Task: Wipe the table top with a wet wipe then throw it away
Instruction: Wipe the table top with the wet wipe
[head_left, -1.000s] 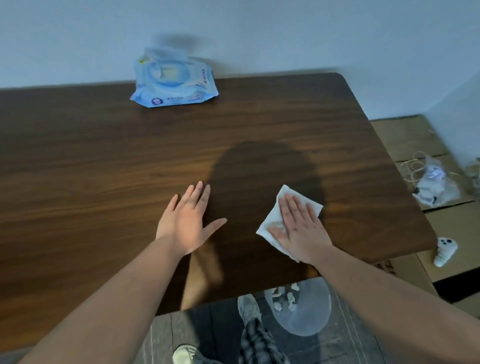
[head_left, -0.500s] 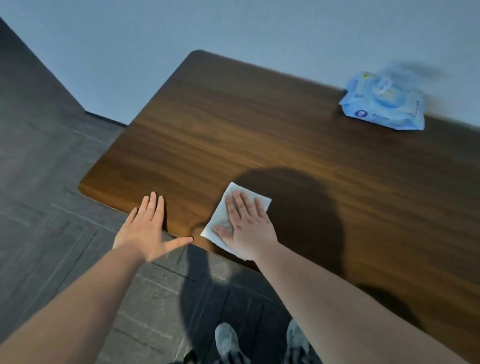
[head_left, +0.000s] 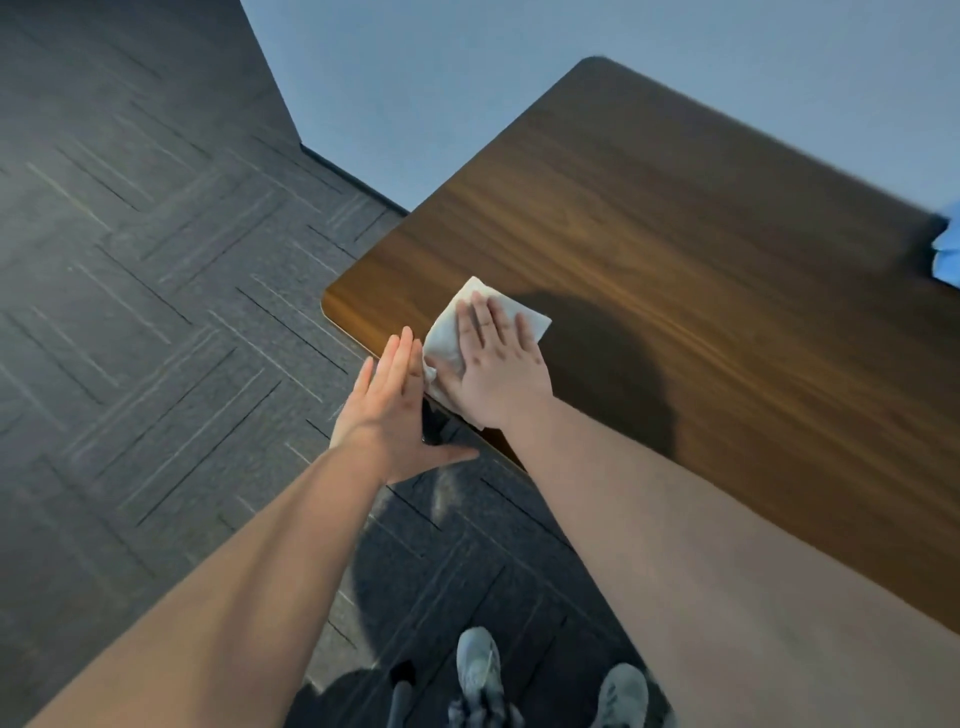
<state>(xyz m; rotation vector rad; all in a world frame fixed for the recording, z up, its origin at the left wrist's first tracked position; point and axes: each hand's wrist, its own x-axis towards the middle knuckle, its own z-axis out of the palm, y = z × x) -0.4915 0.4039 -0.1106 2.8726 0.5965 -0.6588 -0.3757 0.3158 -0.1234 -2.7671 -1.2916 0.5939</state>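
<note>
Right hand (head_left: 496, 371) pressed flat, fingers spread, on a white wet wipe (head_left: 457, 332) near the corner of a dark wooden table top (head_left: 701, 249). Left hand (head_left: 389, 410) open and empty, just beside the table edge, over grey carpet floor (head_left: 156, 312). Blue packet (head_left: 948, 249) at the far right edge.

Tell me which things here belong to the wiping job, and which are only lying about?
Belong to the job:
wet wipe, under the right hand
table top
left hand, open at the table's edge

Only lying about:
blue wipes pack
</note>
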